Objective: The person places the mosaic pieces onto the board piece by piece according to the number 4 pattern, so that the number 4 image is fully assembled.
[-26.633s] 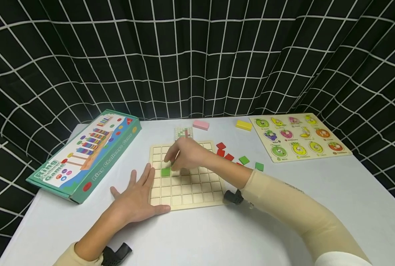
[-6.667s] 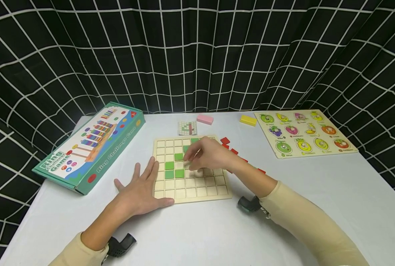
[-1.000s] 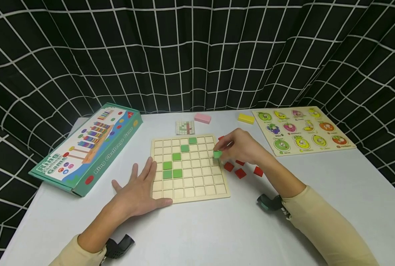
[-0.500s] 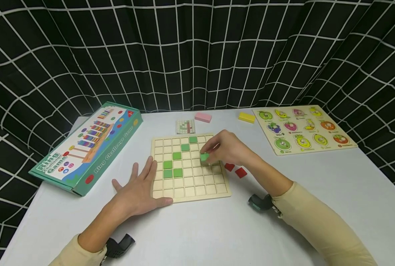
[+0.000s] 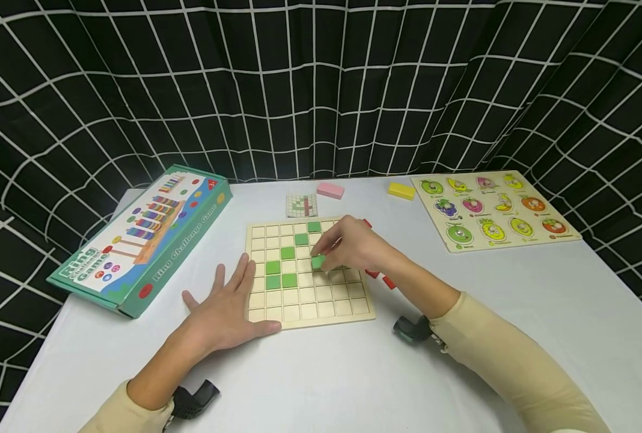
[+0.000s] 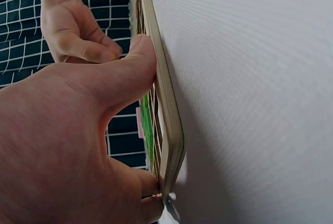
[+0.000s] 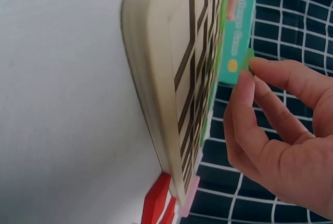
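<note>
Right hand (image 5: 353,245) pinches a green tile (image 5: 318,263) just above the middle of a wooden grid board (image 5: 307,294).
The left hand (image 5: 220,316) lies spread at the board's left edge, thumb on its near edge; six green tiles (image 5: 288,253) sit in the grid, red tiles (image 5: 389,282) just off its right edge.

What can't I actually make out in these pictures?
Head view: how many red tiles there are; the right hand and forearm block that spot.
Head view: the small card's exact pattern; too small.
Right wrist view: most of the held green tile; fingers hide it.
Left wrist view: much of the board; the left hand covers it.
</note>
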{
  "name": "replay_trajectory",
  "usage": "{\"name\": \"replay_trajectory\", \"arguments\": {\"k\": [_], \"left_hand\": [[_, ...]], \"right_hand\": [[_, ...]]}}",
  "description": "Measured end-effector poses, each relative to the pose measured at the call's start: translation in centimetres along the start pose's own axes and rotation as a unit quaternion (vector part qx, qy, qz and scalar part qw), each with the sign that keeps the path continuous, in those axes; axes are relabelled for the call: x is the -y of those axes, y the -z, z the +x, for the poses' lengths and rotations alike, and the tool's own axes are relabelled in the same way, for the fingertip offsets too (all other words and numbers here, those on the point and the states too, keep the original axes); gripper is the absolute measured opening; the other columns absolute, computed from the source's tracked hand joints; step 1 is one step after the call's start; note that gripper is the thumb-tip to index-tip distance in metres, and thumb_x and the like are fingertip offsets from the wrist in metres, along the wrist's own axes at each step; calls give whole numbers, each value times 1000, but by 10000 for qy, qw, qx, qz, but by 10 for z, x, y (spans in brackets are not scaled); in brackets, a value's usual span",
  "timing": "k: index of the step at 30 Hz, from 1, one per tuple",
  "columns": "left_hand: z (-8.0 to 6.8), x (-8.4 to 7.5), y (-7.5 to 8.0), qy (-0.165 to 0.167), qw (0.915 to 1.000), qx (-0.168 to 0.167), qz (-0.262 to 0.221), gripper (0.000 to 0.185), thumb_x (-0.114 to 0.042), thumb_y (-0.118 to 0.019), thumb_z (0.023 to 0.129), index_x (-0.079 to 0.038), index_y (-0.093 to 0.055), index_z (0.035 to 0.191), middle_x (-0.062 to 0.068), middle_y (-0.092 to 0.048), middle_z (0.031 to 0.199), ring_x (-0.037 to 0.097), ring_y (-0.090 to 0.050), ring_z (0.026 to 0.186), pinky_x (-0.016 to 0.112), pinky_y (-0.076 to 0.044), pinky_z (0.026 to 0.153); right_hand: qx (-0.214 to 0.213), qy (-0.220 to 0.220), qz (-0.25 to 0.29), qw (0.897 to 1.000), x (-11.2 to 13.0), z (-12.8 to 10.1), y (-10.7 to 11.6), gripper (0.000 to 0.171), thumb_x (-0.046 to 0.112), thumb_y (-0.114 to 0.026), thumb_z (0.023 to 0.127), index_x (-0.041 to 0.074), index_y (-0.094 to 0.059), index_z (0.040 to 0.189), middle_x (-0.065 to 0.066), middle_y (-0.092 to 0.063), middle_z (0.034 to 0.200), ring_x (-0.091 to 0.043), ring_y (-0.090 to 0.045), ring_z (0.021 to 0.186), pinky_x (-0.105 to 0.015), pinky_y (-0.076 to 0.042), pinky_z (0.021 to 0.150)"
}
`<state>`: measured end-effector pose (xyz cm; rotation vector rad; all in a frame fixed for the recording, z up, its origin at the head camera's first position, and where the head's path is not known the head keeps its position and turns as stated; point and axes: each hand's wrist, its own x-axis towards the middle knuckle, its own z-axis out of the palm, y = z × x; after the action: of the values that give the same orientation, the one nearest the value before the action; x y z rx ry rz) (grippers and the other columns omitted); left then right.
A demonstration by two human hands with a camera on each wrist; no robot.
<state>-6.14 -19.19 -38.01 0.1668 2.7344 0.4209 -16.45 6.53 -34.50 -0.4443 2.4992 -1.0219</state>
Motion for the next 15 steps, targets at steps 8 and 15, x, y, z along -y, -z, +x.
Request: {"name": "replay_trajectory", "arguments": {"k": [8,15], "left_hand": [[0,1,0,19,10000,2,-24,127,-77,-70,80,-8,-10,168,8,1,177,54,-2,158,97,-2,95],[2,1,0,15,10000,17,-74,127,-77,-70,80,-8,-9,168,9,1,177,54,0,158,97,-1,95]], "right_hand": [[155,31,-57,9999,3,6,-12,29,0,-81,72,19,-86,93,4,-77,83,-14,-67,83,-28,-54,73],[357,-16,-272,9990,8,11,-21,26,0,-83,72,18,-85,91,4,-74,80,-15,-64,84,-26,-52,70]]}}
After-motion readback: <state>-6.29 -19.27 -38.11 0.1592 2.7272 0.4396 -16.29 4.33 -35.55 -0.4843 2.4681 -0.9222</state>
